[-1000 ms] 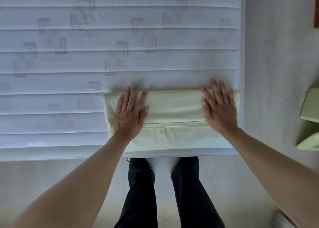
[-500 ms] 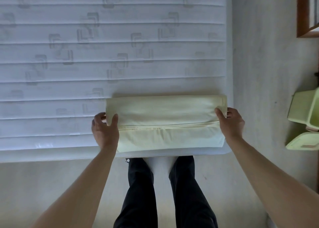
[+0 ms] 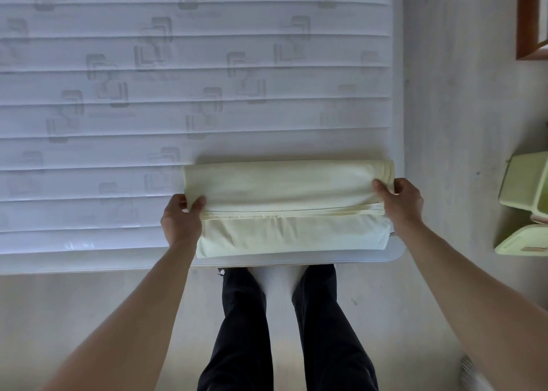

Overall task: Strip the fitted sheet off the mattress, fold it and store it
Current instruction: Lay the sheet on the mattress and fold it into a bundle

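Sheet (image 3: 284,210), pale yellow cotton folded into flat rectangle, lay on quilted white mattress (image 3: 118,124); left hand (image 3: 182,220) and right hand (image 3: 400,202) each held grip pinching one short end.

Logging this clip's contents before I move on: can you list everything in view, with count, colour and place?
sheet: one, pale yellow, folded, at the mattress's near right corner
mattress: one, white, quilted, bare, fills the upper left
floor: pale, right of and below the mattress
bins: two, light green, at the right edge on the floor
wooden frame: one, brown, top right corner
legs: two, black trousers, bottom centre
left hand: grips the sheet's left end
right hand: grips the sheet's right end
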